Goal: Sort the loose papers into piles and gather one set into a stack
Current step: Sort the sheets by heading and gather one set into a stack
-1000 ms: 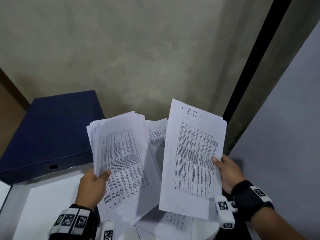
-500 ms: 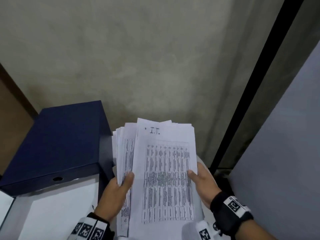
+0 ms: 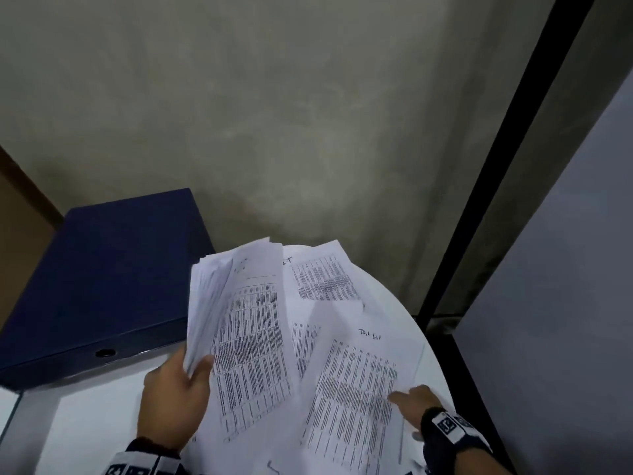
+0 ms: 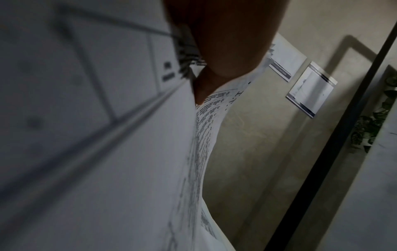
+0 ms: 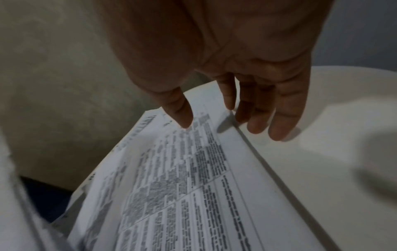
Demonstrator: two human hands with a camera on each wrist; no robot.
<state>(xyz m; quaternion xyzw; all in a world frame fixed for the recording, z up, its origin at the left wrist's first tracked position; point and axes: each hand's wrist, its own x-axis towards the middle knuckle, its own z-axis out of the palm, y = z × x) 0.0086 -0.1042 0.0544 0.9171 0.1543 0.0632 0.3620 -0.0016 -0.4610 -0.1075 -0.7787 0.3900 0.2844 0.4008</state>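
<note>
Many thin, floppy sheets (image 3: 246, 337) fan in the left hand (image 3: 174, 399) grip at their lower edge, so they slide easily, while the right hand (image 3: 416, 404) lies released with straight fingers on the loose paper (image 3: 352, 399) on the table (image 3: 435, 365).

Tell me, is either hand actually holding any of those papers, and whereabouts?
The left hand grips a bundle of papers by its lower left edge. The right hand holds nothing.

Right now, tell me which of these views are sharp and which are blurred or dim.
Head view: sharpest and evenly lit; printed tables on the stack in the left hand read as dark blocks, not legible. Left wrist view: dim, the near page smeared out of focus, only the far wall fairly crisp. Right wrist view: the right hand is soft, its fingers casting shadows on the table; the sheet print blurs.
</note>
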